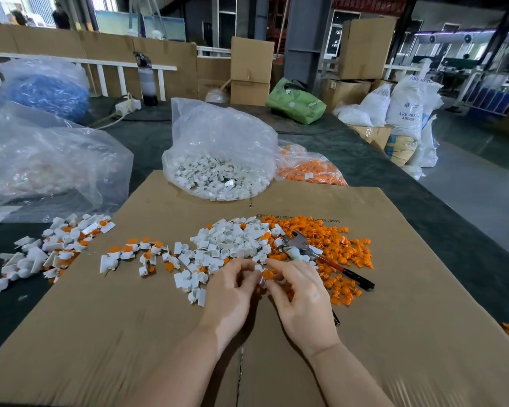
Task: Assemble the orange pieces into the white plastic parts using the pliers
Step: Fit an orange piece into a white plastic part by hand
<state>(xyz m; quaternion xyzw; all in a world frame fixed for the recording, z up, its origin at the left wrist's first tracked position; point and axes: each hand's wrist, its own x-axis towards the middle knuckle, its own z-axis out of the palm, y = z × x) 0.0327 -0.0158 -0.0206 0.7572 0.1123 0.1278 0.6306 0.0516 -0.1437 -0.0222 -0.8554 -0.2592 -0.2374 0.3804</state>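
Orange piece (267, 274) pinched by right hand (299, 292) against white part (258, 268) in left hand (232, 284); pliers (306, 250) untouched; finished heap (56, 248) at cardboard's left edge; most loose.

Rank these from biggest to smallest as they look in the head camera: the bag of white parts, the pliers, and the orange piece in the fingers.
1. Bag of white parts, though it lies farther off
2. Pliers
3. Orange piece, pinched between left hand and right hand
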